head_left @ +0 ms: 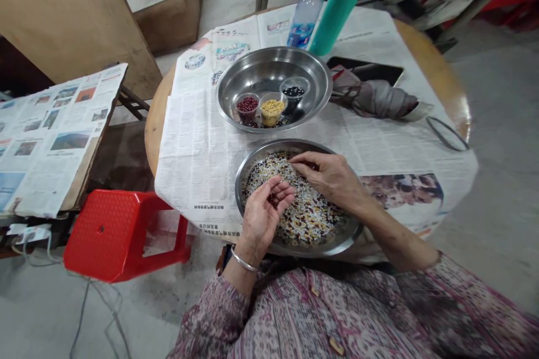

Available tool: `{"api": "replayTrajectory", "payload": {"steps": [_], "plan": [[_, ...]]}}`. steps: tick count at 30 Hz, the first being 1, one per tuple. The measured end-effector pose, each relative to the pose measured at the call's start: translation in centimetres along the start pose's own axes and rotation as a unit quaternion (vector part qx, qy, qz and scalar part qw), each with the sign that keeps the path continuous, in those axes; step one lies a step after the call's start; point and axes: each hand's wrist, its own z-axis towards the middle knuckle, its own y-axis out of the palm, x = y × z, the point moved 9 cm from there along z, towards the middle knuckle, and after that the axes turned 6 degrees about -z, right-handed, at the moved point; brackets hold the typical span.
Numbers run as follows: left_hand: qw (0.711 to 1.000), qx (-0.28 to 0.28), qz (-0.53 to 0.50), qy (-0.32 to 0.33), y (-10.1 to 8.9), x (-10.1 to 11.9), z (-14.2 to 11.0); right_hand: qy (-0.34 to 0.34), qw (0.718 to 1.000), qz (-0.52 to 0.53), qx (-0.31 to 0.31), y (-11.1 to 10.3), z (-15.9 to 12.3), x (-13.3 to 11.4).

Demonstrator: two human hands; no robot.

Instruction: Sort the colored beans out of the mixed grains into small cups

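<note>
My left hand (pixel 263 216) is cupped palm up over the near steel basin (pixel 343 241), with some dark red beans (pixel 273 200) in it. Over the same basin, my right hand (pixel 332 179) reaches in from the right, thumb and fingertips pinched together at the surface of the mix; what is between them is too small to make out. Filling the basin is a mix of white grains with yellow, red and dark beans (pixel 307 219). Behind stands a larger steel basin (pixel 227 95) bearing three clear cups: red beans (pixel 247 104), yellow beans (pixel 272 106) and black beans (pixel 293 92).
Newspaper (pixel 189 146) covers the round table. A water bottle (pixel 305 11) and a green bottle (pixel 343 5) stand at the back. To the right lie a dark phone (pixel 379 72) and a folded grey umbrella (pixel 374 98). A red stool (pixel 105 235) is at the left.
</note>
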Motion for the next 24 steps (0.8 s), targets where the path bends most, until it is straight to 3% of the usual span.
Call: {"api": "replayTrajectory", "payload": {"steps": [3, 6, 9, 15, 19, 24], "plan": [[1.0, -0.003, -0.004, 0.0, 0.0, 0.0, 0.0, 0.12, 0.982, 0.144, -0.003, 0.3, -0.5, 2.0], [1.0, 0.005, 0.0, 0.001, -0.1, 0.0, 0.0, 0.204, 0.934, 0.291, -0.046, 1.7, -1.2, 3.1], [1.0, 0.009, 0.005, 0.001, -0.1, 0.1, 0.0, 0.238, 0.892, 0.373, -0.092, 2.7, -1.9, 3.0], [1.0, 0.002, 0.004, 0.002, 0.1, 0.1, 0.1, 0.265, 0.865, 0.414, -0.1, 2.8, -2.4, 2.6], [1.0, 0.0, 0.008, 0.002, 0.1, 0.1, -0.1, 0.252, 0.874, 0.409, -0.081, 2.6, -2.6, 1.6], [1.0, -0.013, 0.008, 0.008, 0.7, 0.2, -0.2, 0.141, 0.941, 0.294, -0.094, 2.1, -3.1, -2.4]]}}
